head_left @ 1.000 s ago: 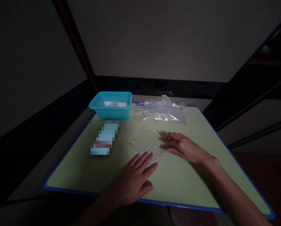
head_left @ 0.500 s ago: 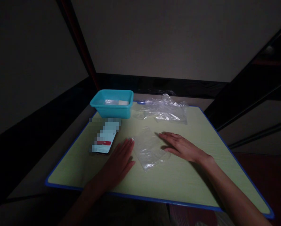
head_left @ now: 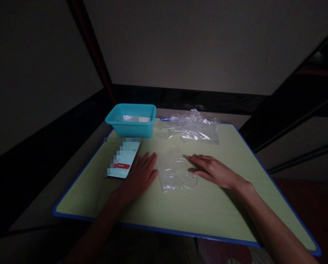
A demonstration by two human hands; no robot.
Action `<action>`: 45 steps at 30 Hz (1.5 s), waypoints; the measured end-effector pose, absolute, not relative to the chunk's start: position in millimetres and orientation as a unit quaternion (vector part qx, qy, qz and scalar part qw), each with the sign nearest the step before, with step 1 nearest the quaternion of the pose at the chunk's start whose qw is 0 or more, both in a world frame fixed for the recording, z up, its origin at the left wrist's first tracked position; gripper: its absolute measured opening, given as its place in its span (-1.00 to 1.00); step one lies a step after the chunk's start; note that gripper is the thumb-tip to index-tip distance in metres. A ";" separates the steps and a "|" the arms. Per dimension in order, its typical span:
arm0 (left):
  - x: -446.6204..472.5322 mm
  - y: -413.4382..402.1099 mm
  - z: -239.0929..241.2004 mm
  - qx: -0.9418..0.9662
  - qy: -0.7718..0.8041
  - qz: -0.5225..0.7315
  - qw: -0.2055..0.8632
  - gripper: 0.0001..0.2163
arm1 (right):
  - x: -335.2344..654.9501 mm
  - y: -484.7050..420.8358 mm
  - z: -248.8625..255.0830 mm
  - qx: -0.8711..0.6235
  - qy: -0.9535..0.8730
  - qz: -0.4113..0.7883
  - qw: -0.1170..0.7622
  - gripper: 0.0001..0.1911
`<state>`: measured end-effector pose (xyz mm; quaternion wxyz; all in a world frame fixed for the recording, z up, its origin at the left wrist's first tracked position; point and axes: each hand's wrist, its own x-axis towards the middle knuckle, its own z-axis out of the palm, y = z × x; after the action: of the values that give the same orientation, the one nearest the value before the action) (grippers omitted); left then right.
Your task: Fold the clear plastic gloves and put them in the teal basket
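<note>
A piece of thin clear plastic film (head_left: pixel 174 167) is lying flat, with small creases, near the middle of the tabletop, between the person's two hands. The left hand (head_left: pixel 141 173) is resting palm down at the film's left side; its fingers are stretching forward, its thumb is standing apart from them, and its fingertips are reaching the film's edge without clamping it. The right hand (head_left: pixel 216 171) is extending from the other side, its fingers lying together and its thumb parted from them, pinching nothing; whether its fingertips are touching the film or hovering just above it, one cannot tell. Just beside the left hand, a smartphone (head_left: pixel 126 157) is lying face up, its lit screen showing a red bar and being partly hidden by pixelation. Beyond the phone, a turquoise plastic basin (head_left: pixel 132 130) is standing upright near the far left corner, holding a white piece (head_left: pixel 144 119) and something clear. To the basin's right, a heap of crumpled clear plastic (head_left: pixel 194 128) is spreading along the far edge. All of these are resting on a pale yellow-green table (head_left: pixel 221 216) with a blue rim; behind it, a grey wall (head_left: pixel 180 47) is rising above a dark band.
</note>
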<state>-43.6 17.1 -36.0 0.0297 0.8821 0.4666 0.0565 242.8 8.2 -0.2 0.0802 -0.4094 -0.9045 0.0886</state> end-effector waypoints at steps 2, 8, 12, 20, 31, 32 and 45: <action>-39.4 20.8 -34.6 0.881 0.470 0.052 0.018 -0.57 | 242.8 7.4 0.7 -0.411 -0.905 0.082 0.072 -0.43; -28.7 21.2 -36.9 0.883 0.468 0.042 -0.003 -0.54 | 243.6 7.3 -1.3 -0.403 -0.909 0.073 0.081 -0.48; -26.4 20.7 -38.4 0.885 0.463 0.035 0.006 -0.48 | 244.1 8.1 -3.7 -0.397 -0.912 0.065 0.085 -0.51; -27.1 18.1 -36.4 0.881 0.470 0.060 0.012 -0.30 | 241.0 7.3 -3.3 -0.349 -0.930 0.037 0.109 -0.59; -11.9 -18.4 -36.1 0.918 0.375 0.129 0.032 -0.46 | 209.7 -10.1 -4.0 -0.275 -0.957 -0.005 0.089 -0.52; -10.3 -18.5 -37.8 0.916 0.380 0.124 0.034 -0.46 | 209.3 -10.1 -5.4 -0.287 -0.955 -0.005 0.075 -0.44; -9.9 -16.7 -41.4 0.910 0.401 0.093 0.040 -0.47 | 228.2 -1.4 -15.0 -0.378 -0.924 0.050 0.042 -0.29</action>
<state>-9.9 -16.7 -41.4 0.0404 0.9104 0.4011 0.0932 228.2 -1.4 -15.0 0.0416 -0.3779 -0.9236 0.0495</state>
